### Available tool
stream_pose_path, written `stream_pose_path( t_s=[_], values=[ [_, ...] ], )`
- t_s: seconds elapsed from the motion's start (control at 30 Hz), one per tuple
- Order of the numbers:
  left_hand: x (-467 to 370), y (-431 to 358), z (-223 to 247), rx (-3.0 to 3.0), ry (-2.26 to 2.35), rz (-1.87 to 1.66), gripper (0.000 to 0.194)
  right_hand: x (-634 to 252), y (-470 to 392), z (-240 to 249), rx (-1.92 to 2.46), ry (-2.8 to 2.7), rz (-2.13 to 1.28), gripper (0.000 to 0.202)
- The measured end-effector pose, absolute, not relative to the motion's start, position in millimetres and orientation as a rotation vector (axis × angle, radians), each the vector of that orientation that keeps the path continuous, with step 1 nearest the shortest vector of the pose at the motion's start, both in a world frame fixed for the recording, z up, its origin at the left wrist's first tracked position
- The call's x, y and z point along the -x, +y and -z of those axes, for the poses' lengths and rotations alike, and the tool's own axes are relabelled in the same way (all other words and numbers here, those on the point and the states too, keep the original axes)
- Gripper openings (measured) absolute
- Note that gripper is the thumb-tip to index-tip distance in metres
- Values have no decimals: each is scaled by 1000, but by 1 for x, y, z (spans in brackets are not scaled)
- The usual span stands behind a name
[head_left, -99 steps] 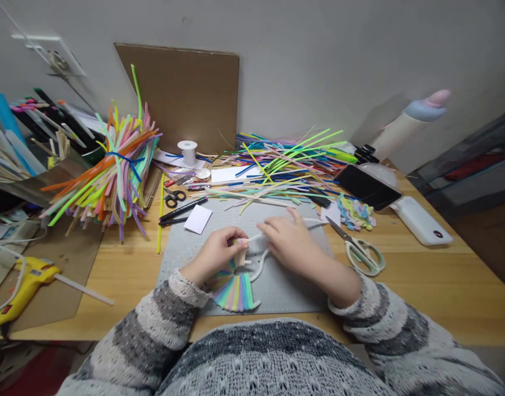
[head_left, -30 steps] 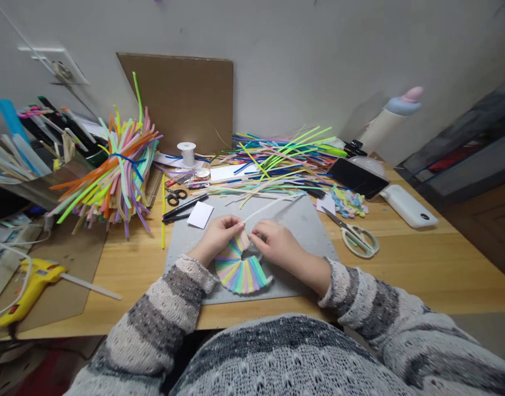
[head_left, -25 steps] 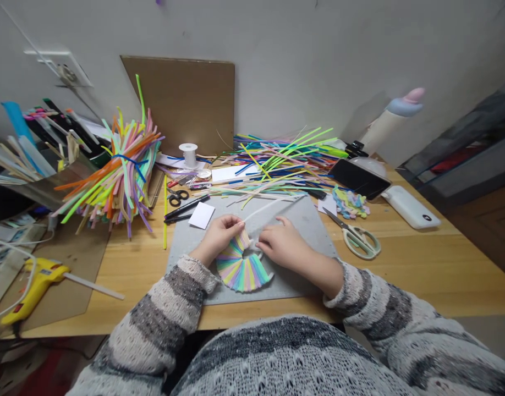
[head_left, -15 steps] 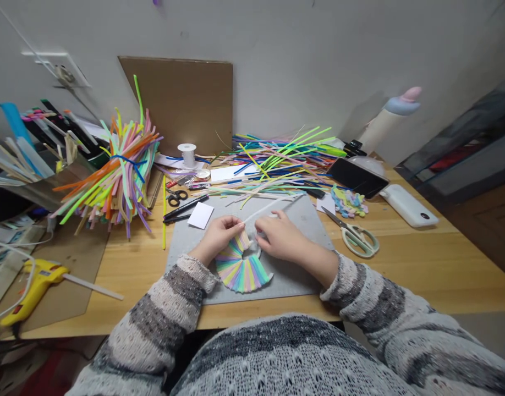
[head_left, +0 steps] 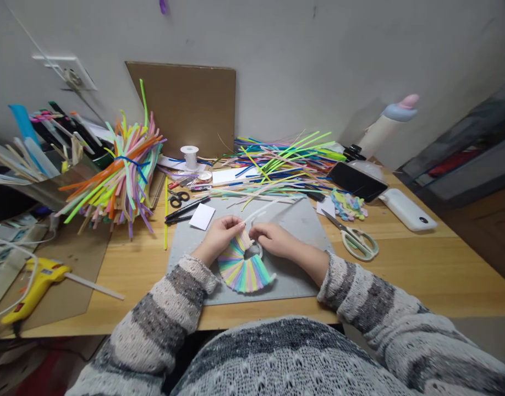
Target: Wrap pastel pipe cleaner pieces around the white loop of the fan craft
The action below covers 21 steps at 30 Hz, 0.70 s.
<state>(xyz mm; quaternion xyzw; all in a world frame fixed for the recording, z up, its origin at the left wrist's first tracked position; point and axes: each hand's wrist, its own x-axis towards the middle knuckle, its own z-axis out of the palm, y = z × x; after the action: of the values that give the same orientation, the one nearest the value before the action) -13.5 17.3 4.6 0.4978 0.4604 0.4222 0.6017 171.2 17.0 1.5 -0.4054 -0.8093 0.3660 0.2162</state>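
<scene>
A curved fan of pastel pipe cleaners (head_left: pixel 247 270) in pink, yellow, teal and purple hangs over the grey mat (head_left: pixel 296 275). My left hand (head_left: pixel 224 237) pinches its upper end between thumb and fingers. White stems (head_left: pixel 261 212) stick out past that grip toward the upper right. A white loop (head_left: pixel 258 250) shows at the fan's inner edge. Just right of the grip, my right hand (head_left: pixel 271 237) has its fingers curled together at the fan's upper end; whatever lies between its fingertips is too small to make out.
Loose pipe cleaners (head_left: pixel 285 165) spread behind the mat. A bundle (head_left: pixel 126 170) stands left, with a yellow glue gun (head_left: pixel 40 286) nearer. Scissors (head_left: pixel 357 242), a phone (head_left: pixel 355 179) and a white power bank (head_left: pixel 409 209) lie right; black scissors (head_left: pixel 179 198) sit at the mat's upper left.
My right hand has lowered, and its raised fingers have curled in near the fan's upper end. More of the white loop shows. My left hand keeps its pinch. The view has shifted slightly.
</scene>
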Motion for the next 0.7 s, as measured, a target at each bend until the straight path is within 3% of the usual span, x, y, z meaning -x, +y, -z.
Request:
stream_pose_path(
  t_s=[0.13,0.23,0.7],
  values=[
    [13,18,-1,-1165,1063,-1004,35,-162,14,3,1212,-1904,-1383,20],
    [13,18,1,-1185,1076,-1018,34,-155,10,8,1210,-1866,-1363,31],
    [12,17,1,-1201,1160,-1100,27,-155,6,13,1164,-1748,-1534,24]
  ],
)
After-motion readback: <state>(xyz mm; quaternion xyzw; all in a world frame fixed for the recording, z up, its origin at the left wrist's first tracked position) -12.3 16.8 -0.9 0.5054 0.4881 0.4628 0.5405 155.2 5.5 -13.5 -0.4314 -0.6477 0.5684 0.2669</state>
